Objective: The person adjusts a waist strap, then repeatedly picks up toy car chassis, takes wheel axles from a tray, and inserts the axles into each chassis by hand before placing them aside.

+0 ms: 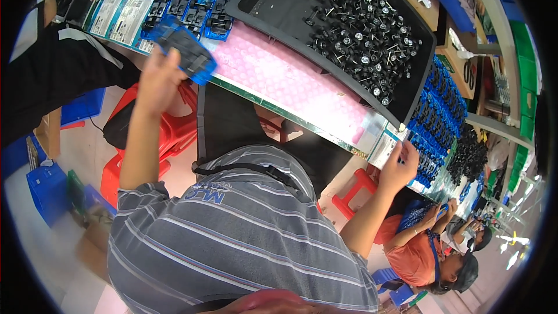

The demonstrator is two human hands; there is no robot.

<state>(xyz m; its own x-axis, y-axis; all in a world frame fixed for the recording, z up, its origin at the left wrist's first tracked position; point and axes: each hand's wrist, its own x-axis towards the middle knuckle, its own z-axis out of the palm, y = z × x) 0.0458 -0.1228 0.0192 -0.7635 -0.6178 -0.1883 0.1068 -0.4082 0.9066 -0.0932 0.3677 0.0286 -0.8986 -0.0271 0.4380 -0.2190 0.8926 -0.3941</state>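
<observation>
Left hand (pixel 156 84) closed on one blue-and-black toy car chassis (pixel 185 48), held just off the near edge of the pink mat (pixel 290 78). Right hand (pixel 400 168) at the mat's right end; whether it grips anything cannot be told. One black tray (pixel 264 6) of wheel-axle parts, too many to count, lies on the mat's far side. Chassis row (pixel 192 6) left of the tray: about eight.

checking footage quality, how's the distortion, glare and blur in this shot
Head view: strong fisheye bending of the pink workbench edge, dark corners; blown-out glare at lower right; left hand with its blue toy chassis slightly motion-soft; black tray reasonably sharp.
</observation>
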